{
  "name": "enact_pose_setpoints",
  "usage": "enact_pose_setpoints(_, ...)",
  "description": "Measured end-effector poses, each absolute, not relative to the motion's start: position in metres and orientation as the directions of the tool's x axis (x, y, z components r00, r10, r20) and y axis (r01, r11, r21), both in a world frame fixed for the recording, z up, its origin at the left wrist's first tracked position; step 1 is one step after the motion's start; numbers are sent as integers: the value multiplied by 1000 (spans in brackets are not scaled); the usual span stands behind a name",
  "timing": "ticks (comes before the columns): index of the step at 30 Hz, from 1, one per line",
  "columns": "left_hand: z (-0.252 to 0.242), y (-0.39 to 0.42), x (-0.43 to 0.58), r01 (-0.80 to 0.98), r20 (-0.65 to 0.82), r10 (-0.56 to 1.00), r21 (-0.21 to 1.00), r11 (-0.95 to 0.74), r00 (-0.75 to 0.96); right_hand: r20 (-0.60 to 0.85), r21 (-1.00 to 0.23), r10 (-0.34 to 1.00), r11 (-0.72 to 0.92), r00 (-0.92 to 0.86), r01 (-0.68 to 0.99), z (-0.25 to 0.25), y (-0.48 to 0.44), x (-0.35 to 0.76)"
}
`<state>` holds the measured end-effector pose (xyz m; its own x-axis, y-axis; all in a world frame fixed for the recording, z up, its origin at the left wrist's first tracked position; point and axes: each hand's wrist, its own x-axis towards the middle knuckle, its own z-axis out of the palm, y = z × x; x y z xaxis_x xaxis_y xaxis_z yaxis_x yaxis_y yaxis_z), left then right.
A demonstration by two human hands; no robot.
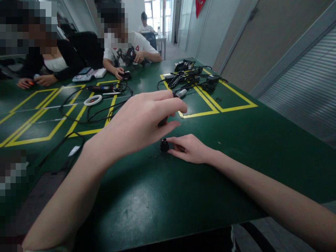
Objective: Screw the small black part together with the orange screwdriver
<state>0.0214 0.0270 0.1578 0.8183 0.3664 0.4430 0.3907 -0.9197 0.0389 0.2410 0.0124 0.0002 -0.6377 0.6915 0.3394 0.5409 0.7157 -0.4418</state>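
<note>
On the green tabletop (126,210), a small black stepped cylindrical part (164,146) stands upright. My right hand (191,148) pinches it from the right between thumb and fingers. Raised above and to the left of that part is my left hand (147,119), its fingers curled over and its thumb below. A bit of something dark (163,121) shows between the left thumb and fingers; most of it is hidden, so its kind cannot be told. Tiny specks lie on the table just left of the black part.
Black cables and devices (189,78) lie inside yellow tape outlines at the far right. A white tape roll (92,100) and more cable (89,117) are at left. A dark flat object (44,196) sits near my left forearm. Two people work across the table, one holding a power drill (130,56).
</note>
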Motion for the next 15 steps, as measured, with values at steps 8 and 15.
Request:
enact_pose_setpoints(8, 155, 26, 20, 299, 480, 294, 69, -952, 827, 311, -460, 696, 706, -647, 538, 2, 12, 242)
enact_pose_setpoints(15, 156, 31, 19, 345, 485, 328, 56, -937, 811, 334, -448, 692, 714, -640, 538, 1, 12, 242)
